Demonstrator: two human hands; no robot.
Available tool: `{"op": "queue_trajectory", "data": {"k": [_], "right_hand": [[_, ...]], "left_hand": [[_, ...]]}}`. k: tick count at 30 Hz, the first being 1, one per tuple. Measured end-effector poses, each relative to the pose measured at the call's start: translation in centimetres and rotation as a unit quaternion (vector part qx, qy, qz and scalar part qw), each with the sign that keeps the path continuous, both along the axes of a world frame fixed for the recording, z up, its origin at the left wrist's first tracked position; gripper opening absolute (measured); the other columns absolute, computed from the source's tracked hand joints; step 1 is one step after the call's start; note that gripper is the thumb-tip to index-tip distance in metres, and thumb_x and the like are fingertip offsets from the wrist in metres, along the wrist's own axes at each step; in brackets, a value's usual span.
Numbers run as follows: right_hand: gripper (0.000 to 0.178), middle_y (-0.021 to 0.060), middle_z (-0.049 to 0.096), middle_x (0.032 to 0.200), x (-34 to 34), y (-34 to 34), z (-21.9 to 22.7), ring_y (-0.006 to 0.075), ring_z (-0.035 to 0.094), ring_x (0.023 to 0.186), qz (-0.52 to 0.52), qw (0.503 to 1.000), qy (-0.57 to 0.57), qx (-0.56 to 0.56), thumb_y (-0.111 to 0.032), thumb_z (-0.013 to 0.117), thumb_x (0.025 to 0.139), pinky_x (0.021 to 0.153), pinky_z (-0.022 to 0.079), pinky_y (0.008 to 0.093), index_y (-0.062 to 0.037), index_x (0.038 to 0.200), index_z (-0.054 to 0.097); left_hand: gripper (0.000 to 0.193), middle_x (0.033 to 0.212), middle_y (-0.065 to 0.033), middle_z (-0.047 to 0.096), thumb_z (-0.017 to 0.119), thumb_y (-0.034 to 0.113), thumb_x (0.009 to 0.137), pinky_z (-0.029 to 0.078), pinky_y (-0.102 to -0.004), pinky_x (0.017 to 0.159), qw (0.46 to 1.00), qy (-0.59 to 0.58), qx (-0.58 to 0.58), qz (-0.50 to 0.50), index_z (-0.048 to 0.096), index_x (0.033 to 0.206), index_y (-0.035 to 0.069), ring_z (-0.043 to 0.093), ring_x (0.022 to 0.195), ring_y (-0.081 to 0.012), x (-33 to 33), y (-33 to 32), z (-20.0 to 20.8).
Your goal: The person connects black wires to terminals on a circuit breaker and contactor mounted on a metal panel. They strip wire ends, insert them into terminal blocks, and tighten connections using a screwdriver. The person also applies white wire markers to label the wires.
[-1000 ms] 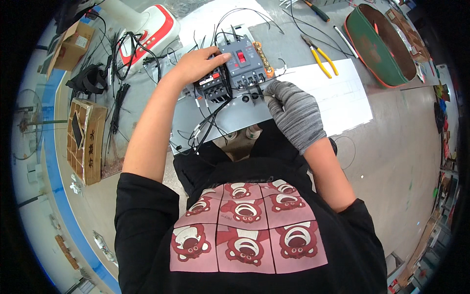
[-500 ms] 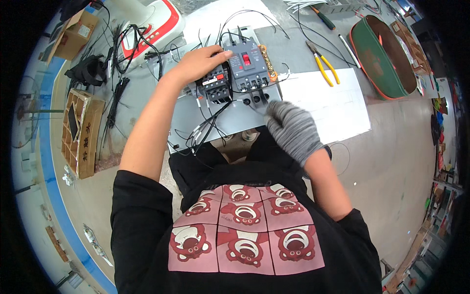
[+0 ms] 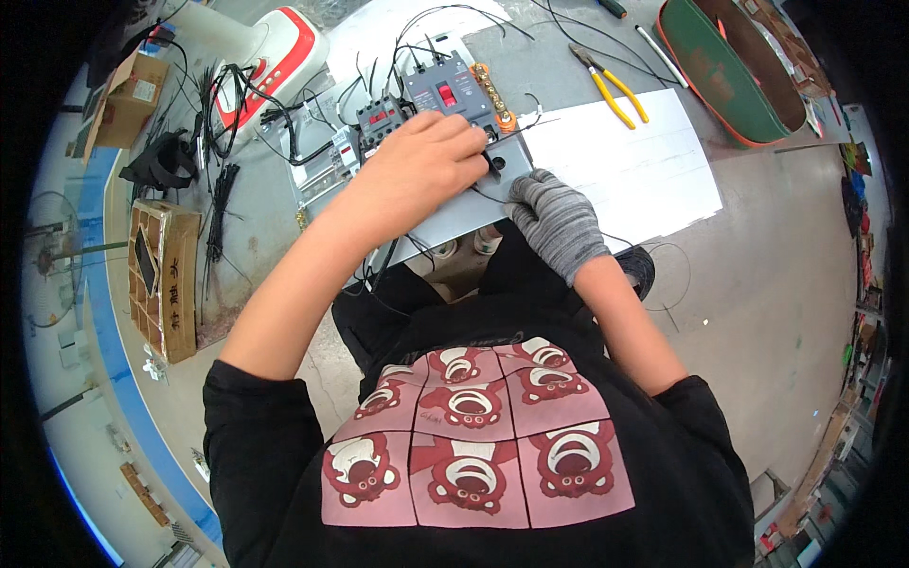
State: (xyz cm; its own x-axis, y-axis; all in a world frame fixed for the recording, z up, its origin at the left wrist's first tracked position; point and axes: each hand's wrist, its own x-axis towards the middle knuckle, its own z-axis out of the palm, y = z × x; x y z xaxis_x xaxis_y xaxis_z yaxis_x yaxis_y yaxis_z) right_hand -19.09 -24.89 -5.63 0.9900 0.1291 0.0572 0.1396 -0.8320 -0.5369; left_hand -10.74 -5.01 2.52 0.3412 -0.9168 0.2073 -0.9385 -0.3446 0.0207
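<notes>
My bare left hand (image 3: 417,170) is curled at the lower side of a dark grey circuit breaker (image 3: 443,93) with a red toggle, its fingers closed on a thin black wire (image 3: 488,195). The fingertips are partly hidden. My right hand (image 3: 561,227), in a grey knit glove, pinches the same wire at the front right edge of a grey metal mounting plate (image 3: 454,218). A contactor (image 3: 380,118) stands left of the breaker, partly covered by my left hand. A brass terminal strip (image 3: 493,97) with orange ends lies along the breaker's right side.
Yellow-handled pliers (image 3: 611,87) and a white paper sheet (image 3: 630,175) lie on the right, near a green bin (image 3: 724,71). On the left are a red-and-white machine (image 3: 284,62), bundles of black cable ties (image 3: 220,204) and a divided wooden box (image 3: 169,279).
My left hand has moved from the breaker's upper left down to its lower side, onto the wire. My right hand has stayed near the plate's front right edge. The view has shifted slightly.
</notes>
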Motion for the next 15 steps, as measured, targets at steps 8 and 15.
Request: {"op": "queue_trajectory", "data": {"k": [8,15], "right_hand": [[0.016,0.0157,0.065,0.09,1.4,0.1,-0.9,0.0346,0.063,0.084,-0.017,0.999,0.036,0.011,-0.021,0.063,0.084,0.078,0.051,0.0422,-0.0061,0.091,0.067],[0.019,0.0174,0.068,0.091,3.0,0.1,0.4,0.0351,0.066,0.088,-0.031,0.99,0.133,-0.045,-0.021,0.056,0.084,0.078,0.053,0.0448,-0.0083,0.091,0.068]], "left_hand": [[0.011,0.093,-0.0011,0.052,0.058,0.013,0.077,0.043,-0.0312,0.084,0.994,-0.012,0.076,-0.075,0.062,0.086,0.009,0.056,0.093,-0.0161,1.4,-1.4,-1.8],[0.009,0.092,-0.0059,0.051,0.056,0.007,0.076,0.048,-0.0368,0.075,0.997,0.046,0.044,-0.04,0.056,0.085,0.006,0.058,0.087,-0.0254,1.4,-1.2,-1.5]]}}
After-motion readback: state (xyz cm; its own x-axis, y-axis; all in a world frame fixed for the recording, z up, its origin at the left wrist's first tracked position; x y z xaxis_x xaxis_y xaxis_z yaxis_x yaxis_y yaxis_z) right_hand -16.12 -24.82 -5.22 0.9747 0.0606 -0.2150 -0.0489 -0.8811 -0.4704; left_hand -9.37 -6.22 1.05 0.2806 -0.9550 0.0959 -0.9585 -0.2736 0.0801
